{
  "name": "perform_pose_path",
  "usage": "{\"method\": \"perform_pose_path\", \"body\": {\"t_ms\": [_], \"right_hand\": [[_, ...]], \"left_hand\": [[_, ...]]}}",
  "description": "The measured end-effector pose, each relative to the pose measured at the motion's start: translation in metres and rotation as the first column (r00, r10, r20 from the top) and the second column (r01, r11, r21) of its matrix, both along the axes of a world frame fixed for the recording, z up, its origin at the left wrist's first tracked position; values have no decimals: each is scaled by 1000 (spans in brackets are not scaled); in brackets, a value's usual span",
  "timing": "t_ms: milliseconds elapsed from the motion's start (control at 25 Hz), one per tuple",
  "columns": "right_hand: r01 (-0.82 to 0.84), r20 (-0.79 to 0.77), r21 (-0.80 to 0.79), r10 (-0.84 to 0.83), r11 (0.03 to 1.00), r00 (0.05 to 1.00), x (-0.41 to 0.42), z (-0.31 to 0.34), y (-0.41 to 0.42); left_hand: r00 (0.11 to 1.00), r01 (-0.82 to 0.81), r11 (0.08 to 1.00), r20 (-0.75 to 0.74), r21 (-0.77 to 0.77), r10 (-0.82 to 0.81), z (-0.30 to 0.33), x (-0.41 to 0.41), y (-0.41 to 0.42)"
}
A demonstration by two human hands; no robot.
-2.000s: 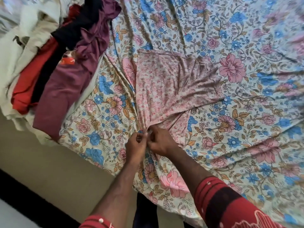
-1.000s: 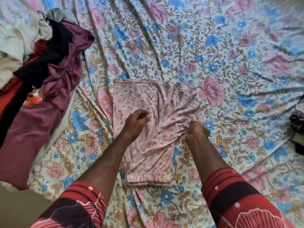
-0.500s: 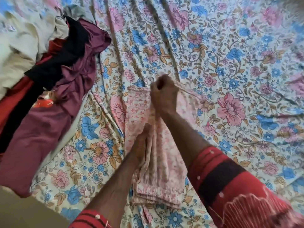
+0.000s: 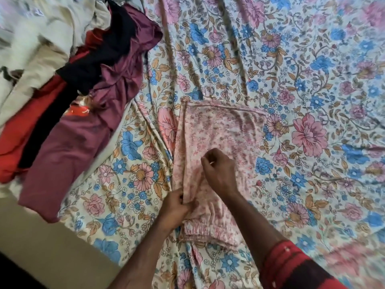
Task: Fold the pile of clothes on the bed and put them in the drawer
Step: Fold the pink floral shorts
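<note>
Head view: both hands point(image 4: 195, 190) pinch pink floral garment point(image 4: 220, 130) on bedsheet point(image 4: 312, 80)

The bed point(image 4: 291, 59) wore a cream sheet printed with pink and blue flowers. A folded pink floral garment point(image 4: 220, 130) lay flat at its middle. A heap of clothes point(image 4: 68, 84), maroon, black, red and cream, lay at its left edge.

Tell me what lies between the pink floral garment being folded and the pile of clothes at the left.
In the head view, only a wrinkled strip of the flowered bedsheet separates the pink floral garment from the pile of clothes; no other item lies there.
</note>
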State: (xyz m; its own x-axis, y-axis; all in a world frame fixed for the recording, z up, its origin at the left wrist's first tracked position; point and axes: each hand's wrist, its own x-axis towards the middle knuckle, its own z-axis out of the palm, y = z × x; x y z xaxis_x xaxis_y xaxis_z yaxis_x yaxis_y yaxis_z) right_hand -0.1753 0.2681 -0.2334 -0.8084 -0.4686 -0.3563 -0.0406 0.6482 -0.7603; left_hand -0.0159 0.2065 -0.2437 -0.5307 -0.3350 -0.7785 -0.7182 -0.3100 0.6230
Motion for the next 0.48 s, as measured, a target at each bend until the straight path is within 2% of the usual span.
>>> {"method": "perform_pose_path", "body": {"t_ms": [80, 160, 200, 280, 360, 480], "right_hand": [[-104, 0, -12, 104, 994, 995, 18, -1, 29], [-259, -132, 25, 260, 965, 956, 34, -6, 60], [-322, -206, 86, 333, 943, 920, 42, -8, 77], [-412, -291, 200, 455, 889, 842, 58, -13, 114], [-500, -292, 254, 559, 828, 776, 73, -12, 148], [-598, -260, 284, 661, 749, 704, 77, -9, 185]], "left_hand": [[992, -86, 988, 77, -125, 96, 4, 11, 0], [977, -159, 975, 118, -156, 179, 7, 24, -4], [979, -138, 984, 135, -116, 153, 12, 29, -1], [984, 15, 998, 180, -58, -5, 18, 36, 12], [973, 129, 984, 209, -122, -102, 21, 41, 23], [979, 69, 976, 201, -204, -27, 17, 49, 18]]}}
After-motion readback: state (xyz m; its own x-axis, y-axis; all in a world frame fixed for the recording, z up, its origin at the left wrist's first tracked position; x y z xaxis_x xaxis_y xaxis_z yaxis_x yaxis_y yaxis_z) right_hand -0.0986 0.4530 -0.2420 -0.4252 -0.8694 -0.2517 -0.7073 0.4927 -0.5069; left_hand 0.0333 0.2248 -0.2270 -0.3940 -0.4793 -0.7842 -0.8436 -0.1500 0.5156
